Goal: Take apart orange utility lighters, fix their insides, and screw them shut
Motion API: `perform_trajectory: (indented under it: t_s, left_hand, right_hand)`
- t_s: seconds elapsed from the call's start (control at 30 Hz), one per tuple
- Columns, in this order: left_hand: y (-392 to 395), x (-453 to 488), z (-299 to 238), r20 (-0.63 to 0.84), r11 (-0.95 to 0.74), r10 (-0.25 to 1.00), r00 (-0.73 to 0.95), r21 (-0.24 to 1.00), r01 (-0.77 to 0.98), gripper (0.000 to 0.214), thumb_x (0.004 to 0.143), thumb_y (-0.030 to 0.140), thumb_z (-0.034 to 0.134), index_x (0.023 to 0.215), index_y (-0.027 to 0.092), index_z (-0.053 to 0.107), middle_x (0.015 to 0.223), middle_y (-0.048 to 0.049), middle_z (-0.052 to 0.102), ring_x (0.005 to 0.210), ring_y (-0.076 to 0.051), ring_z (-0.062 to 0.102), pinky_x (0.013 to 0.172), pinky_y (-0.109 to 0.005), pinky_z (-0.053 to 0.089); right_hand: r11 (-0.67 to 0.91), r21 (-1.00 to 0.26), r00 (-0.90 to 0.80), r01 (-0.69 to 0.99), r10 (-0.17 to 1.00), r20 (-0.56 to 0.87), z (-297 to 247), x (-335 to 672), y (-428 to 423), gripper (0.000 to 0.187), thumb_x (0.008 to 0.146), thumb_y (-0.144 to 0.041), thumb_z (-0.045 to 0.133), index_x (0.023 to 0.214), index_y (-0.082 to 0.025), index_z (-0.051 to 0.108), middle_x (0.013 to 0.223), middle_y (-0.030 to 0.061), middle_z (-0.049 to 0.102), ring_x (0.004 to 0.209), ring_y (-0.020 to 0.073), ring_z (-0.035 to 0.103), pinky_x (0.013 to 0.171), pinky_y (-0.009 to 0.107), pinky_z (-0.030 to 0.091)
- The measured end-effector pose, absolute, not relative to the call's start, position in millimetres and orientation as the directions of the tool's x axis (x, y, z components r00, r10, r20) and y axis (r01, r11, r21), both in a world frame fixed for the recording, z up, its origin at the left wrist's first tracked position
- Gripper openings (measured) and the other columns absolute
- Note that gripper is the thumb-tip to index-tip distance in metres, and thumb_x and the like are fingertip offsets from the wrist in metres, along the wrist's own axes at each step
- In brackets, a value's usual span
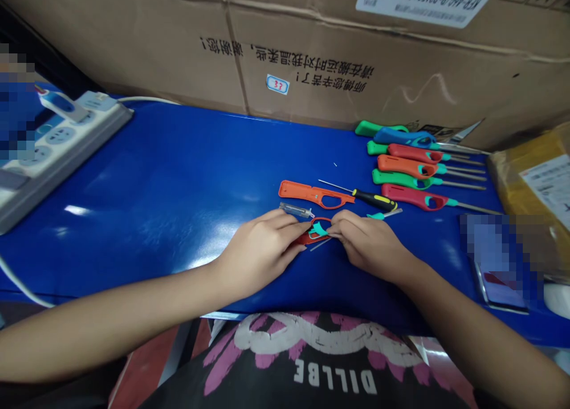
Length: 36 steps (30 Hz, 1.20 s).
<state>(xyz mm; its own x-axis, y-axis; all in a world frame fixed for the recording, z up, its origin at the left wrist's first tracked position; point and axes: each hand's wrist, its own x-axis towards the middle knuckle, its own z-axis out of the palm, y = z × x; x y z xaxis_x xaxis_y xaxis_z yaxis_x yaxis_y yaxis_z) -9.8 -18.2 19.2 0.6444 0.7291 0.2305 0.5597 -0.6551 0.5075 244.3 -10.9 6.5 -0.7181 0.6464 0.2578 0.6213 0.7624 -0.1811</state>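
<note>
Low over the blue table, my left hand (262, 243) is closed on an orange-red lighter half-shell (306, 238). My right hand (367, 240) pinches at the other end of that shell, around the teal trigger (319, 230) in its opening; what exactly its fingertips hold is hidden. Just beyond lies the matching orange half-shell (296, 190). A clear fuel tank (294, 209) rests beside my left fingers. Right of the shells is a black and yellow screwdriver (374, 199). A teal nozzle piece (376, 216) with a short metal part lies by my right hand.
Several long-nosed lighters (407, 166) lie in a row at the back right. A large cardboard box (178, 53) walls off the far side. At left stands a power strip (57, 142) with a plug and cables. A phone (503, 287) and a taped parcel (534, 183) are at right.
</note>
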Motion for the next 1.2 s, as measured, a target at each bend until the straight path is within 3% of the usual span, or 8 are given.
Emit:
perform_trajectory:
  t_s: [0.2, 0.43, 0.6, 0.73, 0.9, 1.07, 1.2]
  left_hand:
    - [-17.6, -9.0, 19.4, 0.163, -0.602, 0.758, 0.631, 0.547, 0.582, 0.026, 0.093, 0.018, 0.065, 0.119, 0.015, 0.069, 0.107, -0.009, 0.071, 0.103, -0.026, 0.064, 0.086, -0.041, 0.058]
    - [-15.0, -9.0, 17.4, 0.181, -0.606, 0.751, 0.636, 0.57, 0.554, 0.026, 0.094, 0.02, 0.065, 0.119, 0.013, 0.069, 0.106, -0.01, 0.07, 0.101, -0.025, 0.064, 0.089, -0.042, 0.057]
    - [-16.3, -8.5, 20.4, 0.19, -0.677, 0.701, 0.687, 0.48, 0.558, 0.035, 0.099, 0.018, 0.053, 0.133, 0.015, 0.062, 0.102, -0.0099, 0.065, 0.097, -0.023, 0.06, 0.084, -0.038, 0.056]
    - [-18.5, -7.1, 19.1, 0.187, -0.745, 0.655, 0.733, 0.323, 0.583, 0.036, 0.104, 0.021, 0.042, 0.135, 0.017, 0.061, 0.102, -0.0114, 0.061, 0.094, -0.023, 0.058, 0.077, -0.036, 0.054]
    - [-18.0, -8.0, 15.8, 0.154, -0.787, 0.616, 0.772, 0.165, 0.595, 0.04, 0.104, 0.02, 0.044, 0.142, 0.017, 0.054, 0.108, -0.0137, 0.06, 0.098, -0.027, 0.057, 0.076, -0.038, 0.052]
    - [-12.5, -9.9, 16.4, 0.155, -0.781, 0.623, 0.767, 0.178, 0.598, 0.038, 0.104, 0.022, 0.043, 0.14, 0.02, 0.057, 0.109, -0.0134, 0.061, 0.099, -0.026, 0.058, 0.078, -0.039, 0.053]
    - [-6.8, -10.7, 16.6, 0.191, -0.775, 0.627, 0.755, 0.25, 0.58, 0.037, 0.104, 0.023, 0.044, 0.139, 0.021, 0.058, 0.115, -0.014, 0.063, 0.104, -0.026, 0.06, 0.085, -0.042, 0.055]
  right_hand:
    - [0.771, -0.157, -0.729, 0.617, 0.635, 0.258, 5.0, 243.2, -11.4, 0.02, 0.099, -0.012, 0.042, 0.095, -0.016, 0.061, 0.093, 0.0063, 0.071, 0.064, 0.0132, 0.061, 0.056, 0.025, 0.044]
    - [0.748, -0.281, -0.726, 0.601, 0.658, 0.199, 8.3, 248.6, -12.4, 0.024, 0.097, -0.009, 0.046, 0.106, -0.02, 0.065, 0.105, 0.0045, 0.071, 0.079, 0.0134, 0.067, 0.065, 0.025, 0.048]
    - [0.735, -0.337, -0.722, 0.588, 0.665, 0.19, 11.7, 248.5, -12.8, 0.022, 0.099, -0.014, 0.047, 0.106, -0.02, 0.067, 0.102, 0.0058, 0.069, 0.079, 0.0133, 0.065, 0.065, 0.025, 0.048]
    - [0.696, -0.4, -0.697, 0.596, 0.696, 0.174, 14.0, 247.2, -12.5, 0.02, 0.1, -0.018, 0.049, 0.105, -0.02, 0.068, 0.101, 0.0067, 0.067, 0.082, 0.0141, 0.065, 0.069, 0.026, 0.051]
    - [0.67, -0.469, -0.661, 0.576, 0.719, 0.214, 15.6, 249.4, -11.9, 0.024, 0.096, -0.018, 0.054, 0.117, -0.02, 0.065, 0.109, 0.0082, 0.065, 0.091, 0.0164, 0.065, 0.077, 0.029, 0.054]
    - [0.672, -0.414, -0.643, 0.614, 0.73, 0.231, 17.7, 252.4, -8.9, 0.014, 0.095, -0.018, 0.056, 0.103, -0.02, 0.067, 0.102, 0.0062, 0.067, 0.086, 0.0156, 0.065, 0.073, 0.028, 0.053]
    - [0.673, -0.383, -0.648, 0.633, 0.731, 0.213, 19.8, 251.8, -7.6, 0.016, 0.097, -0.018, 0.053, 0.104, -0.02, 0.067, 0.103, 0.0063, 0.068, 0.088, 0.0156, 0.066, 0.072, 0.028, 0.052]
